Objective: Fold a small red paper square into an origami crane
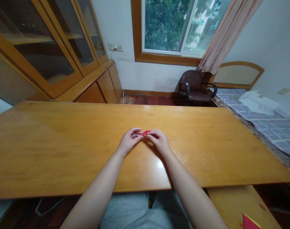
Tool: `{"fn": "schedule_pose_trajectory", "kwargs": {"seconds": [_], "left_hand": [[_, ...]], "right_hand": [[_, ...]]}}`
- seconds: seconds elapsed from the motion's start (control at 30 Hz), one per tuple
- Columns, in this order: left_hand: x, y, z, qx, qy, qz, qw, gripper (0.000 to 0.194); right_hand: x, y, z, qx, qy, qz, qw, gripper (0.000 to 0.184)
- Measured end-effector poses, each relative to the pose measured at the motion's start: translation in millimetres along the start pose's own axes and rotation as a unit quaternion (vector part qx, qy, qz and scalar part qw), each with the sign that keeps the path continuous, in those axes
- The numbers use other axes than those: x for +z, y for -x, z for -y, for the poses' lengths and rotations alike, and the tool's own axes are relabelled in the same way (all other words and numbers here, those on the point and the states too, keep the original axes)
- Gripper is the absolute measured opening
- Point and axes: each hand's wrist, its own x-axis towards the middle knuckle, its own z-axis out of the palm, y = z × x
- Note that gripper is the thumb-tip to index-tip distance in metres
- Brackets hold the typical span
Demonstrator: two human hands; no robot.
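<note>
Between my two hands, just above the middle of the wooden table (pixel 70 149), is a small folded piece of red paper (pixel 145 132) with a bit of yellow along its lower side. My left hand (pixel 132 137) pinches its left end between thumb and fingers. On the other end, my right hand (pixel 157 137) pinches it in the same way. The fingers cover part of the paper, so its full shape is hidden.
At lower right, a red and yellow folded piece (pixel 250 221) lies on a lower wooden surface (pixel 233 203). A glass-door cabinet (pixel 63 60) stands left. Beyond the table are an armchair (pixel 192 81) and a bed (pixel 261 111). Tiny pale specks dot the table right of my hands.
</note>
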Motion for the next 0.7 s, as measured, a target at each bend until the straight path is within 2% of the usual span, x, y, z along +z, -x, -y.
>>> {"fn": "schedule_pose_trajectory", "kwargs": {"seconds": [0.4,0.7], "left_hand": [[-0.6,4.2,-5.4,0.012,-0.02,0.033,0.999,0.03],[0.6,3.7,-7.4,0.0,-0.013,0.013,1.0,0.033]], "right_hand": [[-2.3,0.2,4.3,-0.001,-0.002,0.031,1.0,0.009],[1.7,-0.9,0.5,0.016,-0.011,0.036,0.999,0.01]]}}
